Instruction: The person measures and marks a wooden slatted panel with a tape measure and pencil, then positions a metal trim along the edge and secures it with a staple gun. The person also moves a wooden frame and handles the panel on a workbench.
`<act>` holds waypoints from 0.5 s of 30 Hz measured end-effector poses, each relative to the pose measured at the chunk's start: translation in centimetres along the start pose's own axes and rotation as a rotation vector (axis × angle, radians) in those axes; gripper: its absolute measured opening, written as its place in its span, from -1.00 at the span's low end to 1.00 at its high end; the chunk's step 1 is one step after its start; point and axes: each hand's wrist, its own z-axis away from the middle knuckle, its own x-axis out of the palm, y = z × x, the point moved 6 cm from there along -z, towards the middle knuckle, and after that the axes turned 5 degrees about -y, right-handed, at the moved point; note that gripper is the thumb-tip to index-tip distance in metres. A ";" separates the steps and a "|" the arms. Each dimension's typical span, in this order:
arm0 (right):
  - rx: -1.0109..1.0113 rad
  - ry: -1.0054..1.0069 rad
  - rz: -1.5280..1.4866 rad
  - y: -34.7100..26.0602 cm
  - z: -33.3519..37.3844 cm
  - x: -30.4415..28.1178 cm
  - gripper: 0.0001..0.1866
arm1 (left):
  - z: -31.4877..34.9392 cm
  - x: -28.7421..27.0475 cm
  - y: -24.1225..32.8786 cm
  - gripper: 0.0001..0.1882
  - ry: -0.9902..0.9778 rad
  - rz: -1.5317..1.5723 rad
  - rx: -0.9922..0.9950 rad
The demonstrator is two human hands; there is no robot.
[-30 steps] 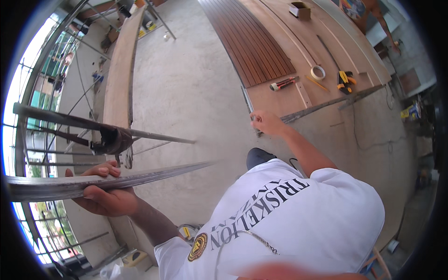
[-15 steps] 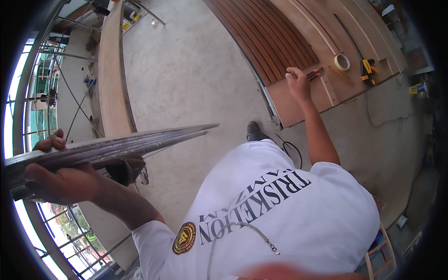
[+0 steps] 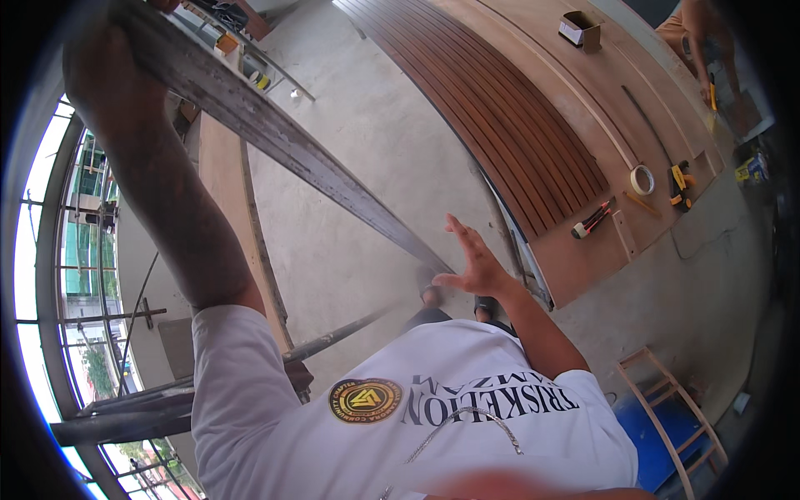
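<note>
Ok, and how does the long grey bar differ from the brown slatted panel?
The long grey bar is narrow and streaky, while the brown slatted panel is much wider, with dark grooves along its length. The bar slants through the air, gripped by the left hand, with the right hand open near its other end; the panel lies flat on a pale wooden board. Both are long.
</note>
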 end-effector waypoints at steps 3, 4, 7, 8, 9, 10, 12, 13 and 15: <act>0.112 0.034 -0.010 0.4 -2.5 2.6 0.17 | -3.2 -0.4 -8.8 -0.56 -0.004 0.125 -0.073; 0.146 0.074 -0.007 0.6 -3.3 3.4 0.12 | -4.1 -0.5 -11.7 -0.52 -0.006 0.165 -0.096; 0.179 0.255 0.040 0.9 -5.4 4.2 -0.09 | -6.1 -0.3 -19.7 -0.39 -0.011 0.280 -0.165; 0.197 0.321 0.047 0.9 -5.8 4.2 -0.18 | -6.4 -0.2 -21.9 -0.34 -0.015 0.308 -0.185; 0.188 0.359 0.058 0.5 -6.0 4.2 -0.25 | -6.8 -0.1 -24.1 -0.30 -0.020 0.332 -0.211; 0.206 0.399 0.053 0.1 -6.1 4.0 -0.32 | -7.1 -0.1 -26.0 -0.25 -0.024 0.353 -0.234; 0.191 0.450 0.079 -1.8 -5.9 3.9 -0.38 | -7.8 0.4 -29.4 -0.15 -0.033 0.389 -0.278; 0.147 0.465 0.123 -3.0 -5.8 3.3 -0.38 | -8.0 0.6 -30.8 -0.10 -0.035 0.410 -0.298; 0.072 0.500 0.252 -5.7 -5.7 2.0 -0.37 | -8.1 1.7 -33.7 0.00 -0.028 0.452 -0.341</act>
